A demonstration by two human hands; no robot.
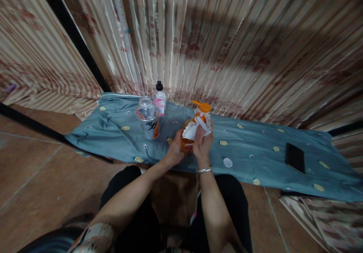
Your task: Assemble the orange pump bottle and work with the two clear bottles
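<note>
My left hand (176, 149) is wrapped round the side of an orange see-through bottle (187, 144). The bottle is tilted and partly covered by both hands. My right hand (203, 141) closes on a crumpled white tissue (191, 130), pressed against the bottle's upper part. An orange pump top (202, 106) with a spout pointing left rises above the tissue; the hands and tissue hide how it joins the bottle. Left of my hands stand a clear plastic jar (148, 122) with dark and orange print and a clear bottle (160, 101) with a pink label and black cap.
The narrow bench (261, 143) is covered with a blue-green cloth with a pineapple pattern. A black phone (295, 158) lies at the right, and a white round disc (227, 162) near the front edge. Pleated curtain (215, 49) hangs behind. A black pole (73, 34) stands at the left.
</note>
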